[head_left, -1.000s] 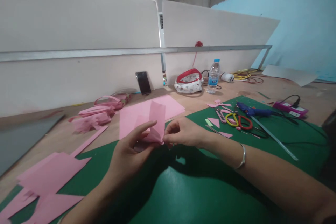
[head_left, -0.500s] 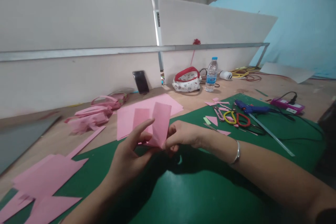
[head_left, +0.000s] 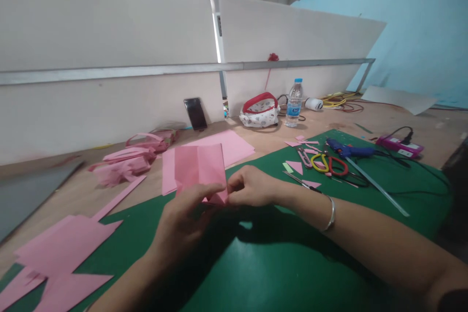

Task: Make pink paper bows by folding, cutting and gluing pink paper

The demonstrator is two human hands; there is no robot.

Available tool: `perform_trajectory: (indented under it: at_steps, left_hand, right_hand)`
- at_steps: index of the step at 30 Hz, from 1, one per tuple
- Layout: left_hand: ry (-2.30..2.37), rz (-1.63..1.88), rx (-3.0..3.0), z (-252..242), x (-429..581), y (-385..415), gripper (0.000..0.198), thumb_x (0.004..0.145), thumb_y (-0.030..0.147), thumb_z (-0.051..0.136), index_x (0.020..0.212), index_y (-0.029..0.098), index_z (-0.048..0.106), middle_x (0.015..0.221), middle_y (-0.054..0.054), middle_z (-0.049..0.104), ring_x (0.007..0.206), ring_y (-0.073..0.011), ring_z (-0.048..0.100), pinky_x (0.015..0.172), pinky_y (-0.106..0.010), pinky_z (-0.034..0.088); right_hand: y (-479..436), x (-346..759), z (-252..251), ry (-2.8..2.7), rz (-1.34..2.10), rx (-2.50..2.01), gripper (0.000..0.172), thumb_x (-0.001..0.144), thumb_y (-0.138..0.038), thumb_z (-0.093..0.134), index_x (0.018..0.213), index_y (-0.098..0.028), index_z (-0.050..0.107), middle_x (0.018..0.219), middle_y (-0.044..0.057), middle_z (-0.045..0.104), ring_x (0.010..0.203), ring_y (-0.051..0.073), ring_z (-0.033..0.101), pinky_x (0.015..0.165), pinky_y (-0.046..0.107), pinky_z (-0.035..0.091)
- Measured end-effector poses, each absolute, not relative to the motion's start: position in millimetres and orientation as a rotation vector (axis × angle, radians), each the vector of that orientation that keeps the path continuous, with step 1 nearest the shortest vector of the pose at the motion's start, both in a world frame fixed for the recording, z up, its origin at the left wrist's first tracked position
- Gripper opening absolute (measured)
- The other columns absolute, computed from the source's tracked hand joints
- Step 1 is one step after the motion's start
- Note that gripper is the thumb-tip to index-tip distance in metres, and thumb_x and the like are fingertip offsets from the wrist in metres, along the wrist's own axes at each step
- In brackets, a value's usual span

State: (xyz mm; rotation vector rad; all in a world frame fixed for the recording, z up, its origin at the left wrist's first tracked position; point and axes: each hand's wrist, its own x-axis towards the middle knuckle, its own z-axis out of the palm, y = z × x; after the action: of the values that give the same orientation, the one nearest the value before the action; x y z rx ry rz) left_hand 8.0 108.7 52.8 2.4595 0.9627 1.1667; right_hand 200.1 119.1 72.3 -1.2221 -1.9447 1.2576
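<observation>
A creased sheet of pink paper [head_left: 199, 165] stands up between my hands over the green mat [head_left: 292, 263]. My left hand [head_left: 190, 212] grips its lower part, thumb across the front and fingers behind and below. At the paper's lower right corner, my right hand [head_left: 248, 187] pinches the edge with thumb and curled fingers; a bracelet is on that wrist. Flat pink sheets [head_left: 234, 148] lie just behind the held paper. Cut pink pieces [head_left: 66, 243] are spread at the left, beside my left forearm.
Scissors with yellow and red handles [head_left: 338, 166], a blue glue gun [head_left: 349, 148] and paper scraps [head_left: 295, 167] lie on the right. Farther back are a phone [head_left: 196, 113], a pouch [head_left: 259, 113], a water bottle [head_left: 294, 105] and a purple power strip [head_left: 400, 146].
The pink paper has turned and opened flatter, its folded panels now facing me more fully. My left thumb has come down across its front. My right hand stays at the corner.
</observation>
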Motion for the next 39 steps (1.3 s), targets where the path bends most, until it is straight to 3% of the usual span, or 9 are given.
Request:
perform_trajectory:
  at_steps: [3,9,17,22,27,35,39]
  left_hand:
    - [1.028,1.152,2.456,56.5,8.0,109.2,0.007,0.078,0.022,0.059,0.085,0.021,0.059,0.076,0.003,0.067,0.067,-0.0109,0.063,0.062,-0.021,0.048]
    - [1.075,1.105,2.498,64.3,5.9,114.7,0.012,0.073,0.031,0.063,0.072,0.019,0.061,0.068,0.001,0.064,0.062,-0.0135,0.059,0.056,-0.024,0.044]
    - [1.056,1.028,2.478,64.4,3.6,120.2,0.012,0.073,0.032,0.063,0.069,0.021,0.062,0.068,0.000,0.064,0.065,-0.0159,0.059,0.058,-0.026,0.044]
    - [0.977,0.997,2.387,62.3,3.9,123.6,0.017,0.076,0.029,0.060,0.090,0.021,0.065,0.078,-0.001,0.071,0.067,-0.0137,0.065,0.062,-0.025,0.051]
    - [1.013,0.934,2.376,64.3,3.4,124.1,0.010,0.073,0.030,0.063,0.067,0.021,0.065,0.064,0.001,0.068,0.061,-0.0137,0.064,0.057,-0.024,0.049]
    - [1.043,0.924,2.373,66.1,6.9,122.5,0.007,0.070,0.025,0.062,0.064,0.022,0.066,0.064,0.001,0.070,0.060,-0.0147,0.064,0.058,-0.025,0.049]
    - [1.100,0.918,2.354,66.5,6.5,121.0,0.005,0.066,0.025,0.064,0.062,0.023,0.066,0.063,0.001,0.069,0.060,-0.0147,0.063,0.056,-0.025,0.046]
  right_hand:
    - [119.5,200.7,73.1,-1.994,1.188,-1.217,0.008,0.067,-0.018,0.061,0.061,-0.013,0.062,0.051,-0.004,0.055,0.050,0.008,0.048,0.044,0.016,0.033]
    - [120.0,202.0,74.4,-2.076,1.070,-1.193,0.008,0.068,-0.018,0.061,0.062,-0.012,0.062,0.053,-0.005,0.052,0.053,0.007,0.046,0.045,0.016,0.031]
    - [120.2,202.5,72.2,-2.164,1.022,-1.172,0.009,0.071,-0.019,0.059,0.065,-0.012,0.062,0.057,-0.003,0.055,0.056,0.008,0.049,0.048,0.016,0.034]
    - [118.2,201.5,72.3,-2.197,0.964,-1.168,0.009,0.072,-0.017,0.055,0.068,-0.012,0.061,0.057,-0.004,0.053,0.055,0.007,0.047,0.048,0.016,0.033]
    - [115.9,199.9,70.9,-2.264,0.848,-1.137,0.012,0.073,-0.019,0.056,0.063,-0.013,0.058,0.055,-0.005,0.047,0.054,0.007,0.042,0.048,0.017,0.029]
    - [109.3,198.7,73.3,-2.474,0.658,-1.026,0.006,0.071,-0.016,0.055,0.069,-0.014,0.060,0.065,-0.001,0.056,0.060,0.010,0.047,0.055,0.021,0.032]
    - [108.7,197.6,75.9,-2.538,0.590,-1.091,0.014,0.074,-0.027,0.063,0.072,-0.013,0.063,0.069,0.001,0.062,0.063,0.011,0.051,0.056,0.021,0.033]
